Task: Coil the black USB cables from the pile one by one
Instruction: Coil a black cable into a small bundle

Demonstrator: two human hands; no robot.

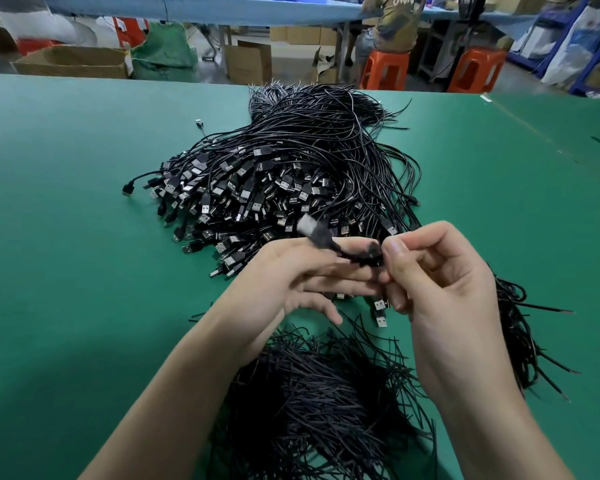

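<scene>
Factory floor, worktables (84,202), cartons (73,62), stools (383,69)

black usb cable (343,251) mid-air before sprawling pile (291,174) of black cables

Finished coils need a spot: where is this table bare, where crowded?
Bare: the wide green table left of the cable pile and left forearm; also far right, beyond the pile. Crowded: the centre, the wire heap at the near edge, and the bundles beside the right forearm.
</scene>
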